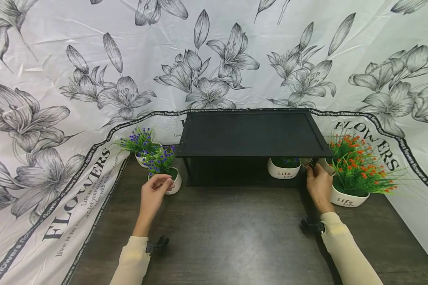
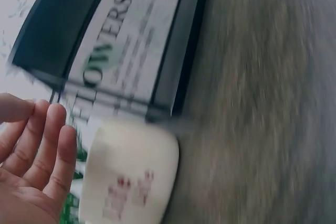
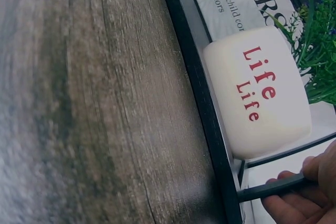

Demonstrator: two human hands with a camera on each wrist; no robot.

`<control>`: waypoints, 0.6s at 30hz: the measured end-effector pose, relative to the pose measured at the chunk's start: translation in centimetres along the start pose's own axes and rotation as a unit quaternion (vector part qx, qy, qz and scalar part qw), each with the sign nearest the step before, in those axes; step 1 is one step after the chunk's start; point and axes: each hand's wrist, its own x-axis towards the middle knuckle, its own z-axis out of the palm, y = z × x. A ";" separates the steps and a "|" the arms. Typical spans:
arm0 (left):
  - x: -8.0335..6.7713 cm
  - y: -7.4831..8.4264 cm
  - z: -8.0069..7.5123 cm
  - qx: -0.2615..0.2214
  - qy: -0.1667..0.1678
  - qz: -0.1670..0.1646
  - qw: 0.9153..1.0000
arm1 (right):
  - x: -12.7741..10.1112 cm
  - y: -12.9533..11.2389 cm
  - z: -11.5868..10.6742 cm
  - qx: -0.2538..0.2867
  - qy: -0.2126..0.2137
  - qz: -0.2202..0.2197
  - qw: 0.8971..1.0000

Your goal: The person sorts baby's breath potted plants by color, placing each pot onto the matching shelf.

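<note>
A black two-tier shelf (image 1: pixel 249 134) stands on the table, its lower board close to the tabletop. My right hand (image 1: pixel 320 184) grips its right front post (image 3: pixel 275 187) between thumb and fingers. On the lower board, near that post, sits a white pot (image 3: pixel 257 93) lettered "Life" with purple-flowered greenery. Beyond the shelf's left end, my left hand (image 1: pixel 155 194) hovers in front of another white pot (image 1: pixel 177 182) with purple flowers (image 1: pixel 160 160). Its fingers (image 2: pixel 52 150) are loosely bent near the thumb, and nothing shows between them.
A second purple-flowered plant (image 1: pixel 139 142) stands behind the left pot. Right of the shelf, close beside my right hand, is a white pot (image 1: pixel 349 198) with orange flowers (image 1: pixel 360 162). A flower-printed cloth (image 1: pixel 235 59) hangs behind and at the sides of the dark wood table (image 1: pixel 232 229).
</note>
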 end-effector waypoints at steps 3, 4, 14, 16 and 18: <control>-0.6 -0.3 -1.8 0.012 0.022 -0.011 1.000 | -0.1 0.1 0.1 -0.002 -0.002 0.002 1.000; -0.7 -0.4 -2.3 0.019 0.029 -0.016 0.999 | -0.1 0.1 0.1 -0.001 -0.002 0.002 1.000; -0.3 -2.7 -5.9 0.089 0.063 -0.079 0.991 | 0.1 0.2 0.0 0.002 0.004 0.001 1.000; 0.1 -3.3 -6.4 0.088 0.029 -0.112 0.989 | 0.1 0.2 0.1 0.003 0.004 0.000 1.000; 0.6 -4.2 -6.9 0.075 -0.022 -0.139 0.987 | 0.1 0.2 0.2 0.004 0.006 -0.002 1.000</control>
